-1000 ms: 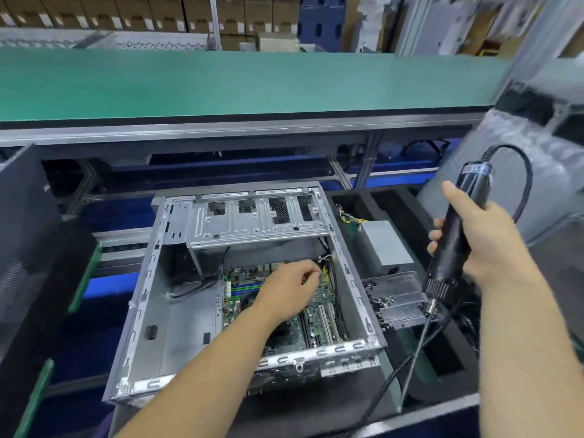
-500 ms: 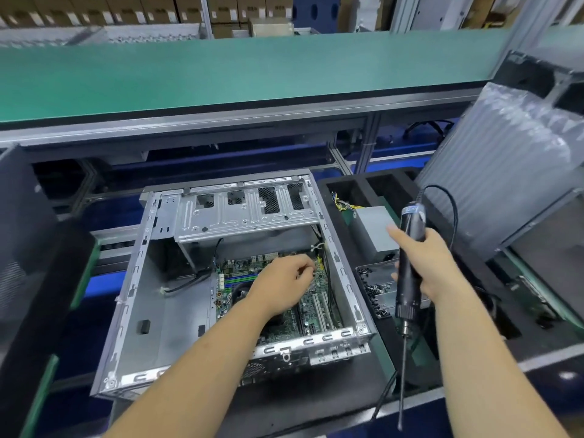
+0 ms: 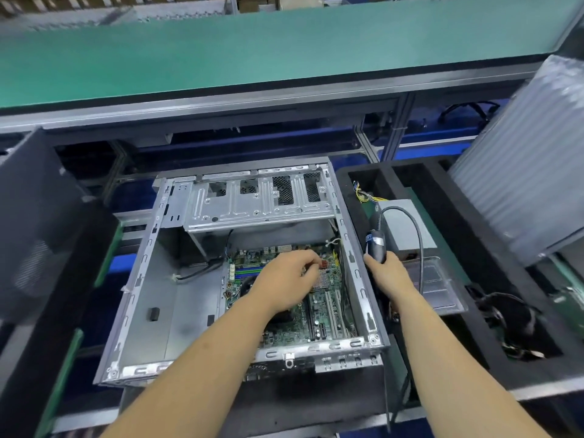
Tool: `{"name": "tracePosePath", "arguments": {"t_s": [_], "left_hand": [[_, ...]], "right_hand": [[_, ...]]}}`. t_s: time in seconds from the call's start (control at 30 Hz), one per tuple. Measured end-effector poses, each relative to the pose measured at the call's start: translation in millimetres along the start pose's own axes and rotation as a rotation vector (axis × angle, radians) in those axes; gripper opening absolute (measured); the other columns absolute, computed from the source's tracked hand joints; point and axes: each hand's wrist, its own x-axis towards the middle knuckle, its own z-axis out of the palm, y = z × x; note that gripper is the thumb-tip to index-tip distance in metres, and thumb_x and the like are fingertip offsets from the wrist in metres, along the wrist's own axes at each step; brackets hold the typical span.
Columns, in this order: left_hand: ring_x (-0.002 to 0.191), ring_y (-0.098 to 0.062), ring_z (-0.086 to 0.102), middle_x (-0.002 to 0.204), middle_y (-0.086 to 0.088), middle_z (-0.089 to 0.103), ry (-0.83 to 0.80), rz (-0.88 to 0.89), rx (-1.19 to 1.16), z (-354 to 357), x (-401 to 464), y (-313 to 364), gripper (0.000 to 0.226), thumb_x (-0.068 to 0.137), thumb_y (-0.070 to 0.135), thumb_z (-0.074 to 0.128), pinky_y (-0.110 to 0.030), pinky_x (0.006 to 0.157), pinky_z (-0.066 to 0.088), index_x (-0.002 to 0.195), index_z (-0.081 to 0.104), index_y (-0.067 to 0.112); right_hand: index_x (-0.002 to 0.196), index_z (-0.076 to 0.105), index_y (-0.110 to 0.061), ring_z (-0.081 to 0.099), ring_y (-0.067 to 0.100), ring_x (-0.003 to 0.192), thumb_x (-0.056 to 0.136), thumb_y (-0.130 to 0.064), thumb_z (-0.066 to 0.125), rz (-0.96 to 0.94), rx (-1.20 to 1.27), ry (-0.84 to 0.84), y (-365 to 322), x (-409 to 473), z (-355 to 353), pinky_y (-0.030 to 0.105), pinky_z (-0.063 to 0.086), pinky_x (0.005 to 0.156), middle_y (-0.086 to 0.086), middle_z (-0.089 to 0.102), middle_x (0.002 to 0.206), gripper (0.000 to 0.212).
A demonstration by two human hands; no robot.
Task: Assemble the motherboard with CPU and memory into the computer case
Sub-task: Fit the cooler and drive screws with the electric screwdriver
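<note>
Our left hand (image 3: 286, 276) reaches into the open computer case (image 3: 148, 279), fingers curled down onto the motherboard (image 3: 328, 311); whether they pinch anything, we cannot tell. Board lies flat, long axis running away from us. Right hand (image 3: 387, 273), just outside the case's right wall, grips an electric screwdriver (image 3: 374, 240) upright.

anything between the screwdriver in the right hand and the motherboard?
Yes. The electric screwdriver in the right hand is outside the case's right wall; the left hand lies over the motherboard.
</note>
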Motion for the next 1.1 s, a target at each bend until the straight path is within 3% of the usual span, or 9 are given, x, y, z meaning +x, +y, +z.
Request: {"name": "tracePosePath", "arguments": {"t_s": [0.27, 0.43, 0.6, 0.67, 0.77, 0.83, 0.87, 0.97, 1.1], "left_hand": [[0.105, -0.012, 0.058, 0.115, 0.011, 0.067, 0.003, 0.004, 0.024, -1, 0, -5, 0.025, 0.1, 0.031, 0.046, -0.036, 0.091, 0.051, 0.114, 0.065, 0.027], [0.106, -0.009, 0.058, 0.114, 0.012, 0.067, 0.044, 0.035, 0.026, -3, -1, -8, 0.024, 0.1, 0.029, 0.047, -0.033, 0.091, 0.048, 0.113, 0.067, 0.025], [0.101, -0.008, 0.059, 0.11, 0.014, 0.066, 0.148, 0.087, 0.088, -17, 0, -8, 0.024, 0.099, 0.031, 0.046, -0.032, 0.087, 0.05, 0.111, 0.066, 0.027], [0.097, -0.011, 0.061, 0.108, 0.012, 0.068, 0.229, 0.104, 0.172, -31, 1, -12, 0.024, 0.098, 0.029, 0.047, -0.031, 0.08, 0.05, 0.112, 0.066, 0.025], [0.099, -0.02, 0.059, 0.108, 0.003, 0.066, 0.366, 0.151, 0.383, -55, 5, -27, 0.029, 0.094, 0.023, 0.051, -0.036, 0.082, 0.049, 0.121, 0.062, 0.018], [0.112, -0.025, 0.054, 0.123, -0.001, 0.061, 0.422, 0.122, 0.536, -71, 8, -42, 0.041, 0.095, 0.028, 0.052, -0.041, 0.093, 0.045, 0.135, 0.054, 0.018], [0.122, -0.027, 0.048, 0.134, -0.003, 0.055, 0.403, 0.062, 0.595, -78, 9, -51, 0.049, 0.097, 0.037, 0.049, -0.044, 0.1, 0.04, 0.143, 0.046, 0.021], [0.144, -0.029, 0.027, 0.158, -0.005, 0.032, 0.286, -0.15, 0.71, -92, 5, -84, 0.069, 0.096, 0.067, 0.024, -0.049, 0.116, 0.024, 0.156, 0.022, 0.032], [0.147, -0.032, 0.023, 0.162, -0.006, 0.025, 0.264, -0.212, 0.731, -98, 0, -111, 0.069, 0.095, 0.067, 0.015, -0.049, 0.118, 0.018, 0.156, 0.018, 0.036]], "right_hand": [[0.081, 0.056, -0.002, 0.053, 0.032, 0.081, 0.094, -0.03, 0.067, -0.077, -0.282, 0.122, -15, 2, 11, 0.034, 0.038, 0.069, 0.015, 0.06, 0.081, 0.033], [0.074, 0.061, 0.001, 0.054, 0.034, 0.081, 0.091, -0.019, 0.069, -0.061, -0.37, 0.107, -22, -5, 7, 0.032, 0.043, 0.068, 0.016, 0.061, 0.073, 0.028], [0.065, 0.056, -0.002, 0.049, 0.03, 0.071, 0.091, -0.02, 0.066, 0.0, -0.346, 0.096, -36, -13, -2, 0.031, 0.038, 0.062, 0.012, 0.052, 0.063, 0.034], [0.068, 0.056, 0.005, 0.048, 0.028, 0.069, 0.092, -0.02, 0.06, -0.032, -0.23, 0.108, -51, -15, -9, 0.034, 0.042, 0.064, 0.014, 0.053, 0.065, 0.036], [0.102, 0.056, 0.014, 0.054, 0.028, 0.073, 0.093, -0.037, 0.053, -0.083, 0.045, 0.079, -79, -27, -15, 0.047, 0.054, 0.082, 0.018, 0.05, 0.078, 0.052], [0.109, 0.058, 0.006, 0.061, 0.032, 0.081, 0.096, -0.05, 0.049, -0.122, -0.028, 0.032, -97, -41, -2, 0.049, 0.052, 0.088, 0.022, 0.053, 0.086, 0.059], [0.109, 0.059, 0.001, 0.059, 0.03, 0.084, 0.099, -0.052, 0.046, -0.158, -0.144, 0.015, -102, -48, 8, 0.047, 0.051, 0.083, 0.017, 0.056, 0.091, 0.055], [0.119, 0.049, -0.004, 0.052, 0.032, 0.091, 0.106, -0.04, 0.041, -0.225, -0.316, 0.073, -107, -58, 30, 0.038, 0.04, 0.075, 0.016, 0.059, 0.113, 0.038], [0.1, 0.048, -0.007, 0.051, 0.033, 0.089, 0.106, -0.02, 0.043, -0.241, -0.327, 0.13, -115, -51, 34, 0.038, 0.04, 0.074, 0.017, 0.059, 0.107, 0.015]]}}
